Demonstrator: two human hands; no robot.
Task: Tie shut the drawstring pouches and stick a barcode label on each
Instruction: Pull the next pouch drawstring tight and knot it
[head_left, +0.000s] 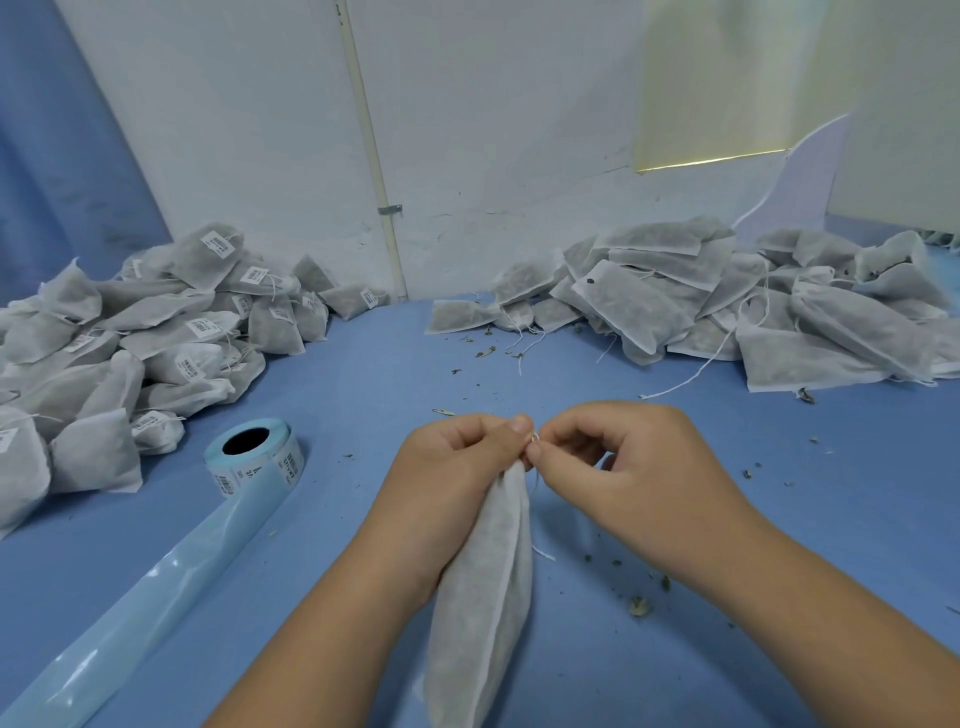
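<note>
From my feed I see the left hand (457, 467) with its fingers curled tight round the gathered neck of one grey pouch (488, 597), which hangs down from that grip towards the camera, between the two forearms and over the blue table (363, 389). The right hand (623, 467) meets it at the pouch's mouth, thumb and forefinger pinched together on the thin white drawstring (534, 439); the string is so fine here that I cannot tell whether a knot has formed. On the left of the table lies a label roll (254, 457), its pale blue backing strip (130, 597) trailing towards the near edge. Behind it sits a heap of labelled pouches (156, 338); on the far right, a heap of unlabelled pouches (753, 312) with loose strings. Dried herb crumbs (639, 605) dot the cloth near the right wrist
</note>
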